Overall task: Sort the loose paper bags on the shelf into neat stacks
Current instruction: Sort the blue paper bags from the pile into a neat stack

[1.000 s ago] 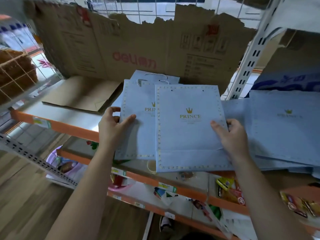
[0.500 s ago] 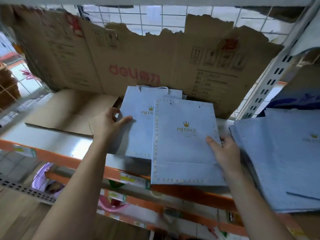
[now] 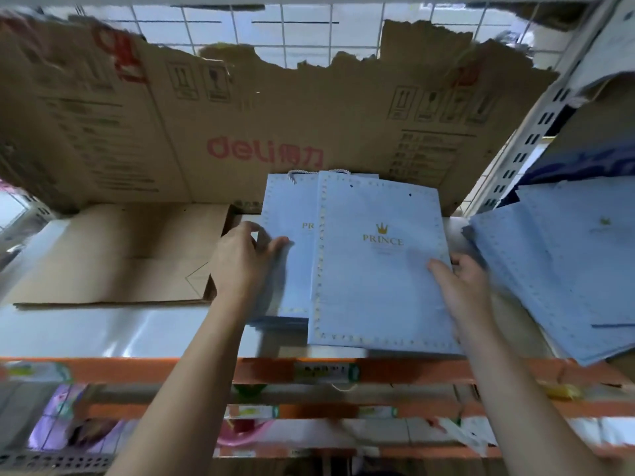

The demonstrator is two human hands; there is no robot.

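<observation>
**Both hands on the two bags**

My right hand (image 3: 460, 286) pinches the 3 o'clock edge of the flat pale-blue paper bag with a gold crown print (image 3: 374, 276), thumb on top. It lies on the white shelf (image 3: 103, 333), overlapping a second matching bag (image 3: 288, 207) that my left hand (image 3: 240, 266) grips at its 9 o'clock edge. A loose blue bag pile (image 3: 556, 262) sits further out toward 3 o'clock.

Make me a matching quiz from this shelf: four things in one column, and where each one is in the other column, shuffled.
1 top PRINCE bag
2 bag underneath
3 loose bag pile
4 deli cardboard

A upright along the back
B right hand grips its edge
C lying at far right
D left hand holds its edge

Pairs: 1-B, 2-D, 3-C, 4-A
</observation>
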